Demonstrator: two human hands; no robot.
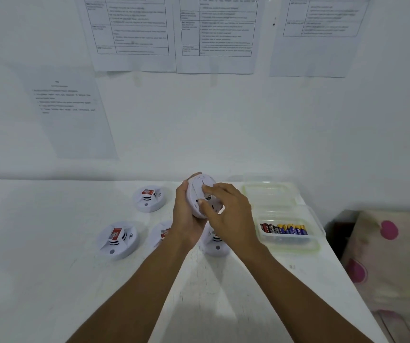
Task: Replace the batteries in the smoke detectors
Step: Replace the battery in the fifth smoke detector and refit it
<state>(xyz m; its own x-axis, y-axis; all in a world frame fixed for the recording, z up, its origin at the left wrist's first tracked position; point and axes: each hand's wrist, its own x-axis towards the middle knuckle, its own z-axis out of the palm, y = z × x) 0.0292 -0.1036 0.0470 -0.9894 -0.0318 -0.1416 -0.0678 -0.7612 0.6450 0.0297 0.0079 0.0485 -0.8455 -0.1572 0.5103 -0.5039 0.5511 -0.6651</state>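
Smoke detectors (pixel 117 240) lie face up on the white counter (pixel 50 268) at left, 4 of them: 2 in plain sight with red labels, 2 half hidden under my wrists.

The 5th detector (pixel 197 185) is lifted above the counter's middle. My left grip (pixel 186 216) is wrapped around its rim, thumb on the near edge and fingers curled behind. It stands on edge, with the flat back turned toward me and my right side and the domed face turned away into my left palm. Being round, it has no long axis. Its short axis, through the disc, runs roughly from left palm to right hand.

My right grip (pixel 228 214) is bent onto that back. Thumb and forefinger close in around a small dark opening, likely the battery bay. Whether they pinch a battery or a cover I cannot tell.

I judge the shell light, hollow and stiff, its plastic smooth enough to slip. The rim is the safe hold, with the palm behind as a brace. Any cover tabs are probably thin and would snap if forced.

Further right, a clear tub (pixel 288 246) holds batteries (pixel 285 230) in a row, with an empty tub (pixel 270 194) behind it. A spotted pillow (pixel 384 256) sits past the counter's edge.
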